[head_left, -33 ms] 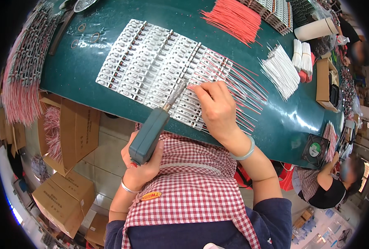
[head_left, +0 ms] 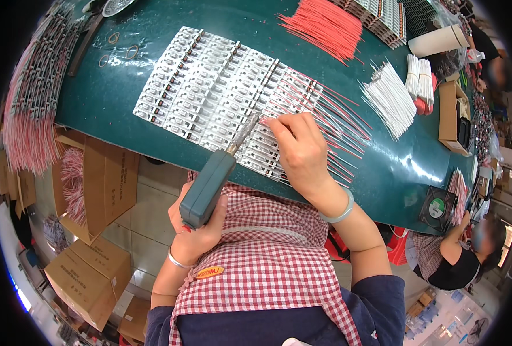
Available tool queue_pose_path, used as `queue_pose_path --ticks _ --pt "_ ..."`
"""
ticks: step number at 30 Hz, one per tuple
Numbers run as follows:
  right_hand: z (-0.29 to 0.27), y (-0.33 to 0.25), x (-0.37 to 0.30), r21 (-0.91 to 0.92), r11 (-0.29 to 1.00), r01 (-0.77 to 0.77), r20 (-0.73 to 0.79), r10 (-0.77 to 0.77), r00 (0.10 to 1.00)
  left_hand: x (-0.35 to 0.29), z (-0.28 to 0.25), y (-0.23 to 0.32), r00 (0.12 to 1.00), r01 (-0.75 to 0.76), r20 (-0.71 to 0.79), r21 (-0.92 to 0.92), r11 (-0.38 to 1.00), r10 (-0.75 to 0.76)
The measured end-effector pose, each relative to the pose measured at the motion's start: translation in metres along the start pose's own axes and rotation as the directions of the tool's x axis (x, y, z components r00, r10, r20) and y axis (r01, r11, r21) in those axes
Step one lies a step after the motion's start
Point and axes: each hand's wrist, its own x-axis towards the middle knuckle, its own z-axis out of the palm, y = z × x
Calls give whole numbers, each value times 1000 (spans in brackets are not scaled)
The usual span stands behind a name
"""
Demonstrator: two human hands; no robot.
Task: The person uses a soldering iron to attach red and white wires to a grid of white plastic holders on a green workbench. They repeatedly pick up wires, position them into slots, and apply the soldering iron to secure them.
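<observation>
My left hand (head_left: 201, 222) is wrapped round the dark green handle of a soldering iron (head_left: 208, 187). Its tip points up and right, onto a panel of small white parts (head_left: 210, 92) laid in rows on the table. Close beside that tip, my right hand (head_left: 302, 151) is closed in a pinch on the end of a red wire (head_left: 264, 121); the fingers partly cover it. Thin red and white wires (head_left: 345, 118) fan out to the right from the panel's right-hand rows.
Bundles of red wires (head_left: 322, 29) and white wires (head_left: 389, 101) lie on the green table (head_left: 109, 95). Wired strips (head_left: 34, 98) hang over its left end, above open cardboard boxes (head_left: 114, 184). Another person (head_left: 460, 254) sits at the right, near a black spool (head_left: 437, 209).
</observation>
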Motion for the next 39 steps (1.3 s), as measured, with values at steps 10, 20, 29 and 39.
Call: queue_pose_path --ticks 10,20,29,39 --pt "-1 -1 3 -17 1000 26 22 -26 999 0 -3 4 997 58 41 58 997 -60" --pt "0 -2 2 -29 999 16 35 -15 999 -5 -3 -3 1000 8 -31 52 999 -6" --pt "-9 -1 5 25 1000 -2 -31 2 1000 1 -2 2 998 -60 -32 65 996 62" --pt "-3 12 10 -52 998 36 49 -33 998 11 2 2 999 -53 6 35 998 53"
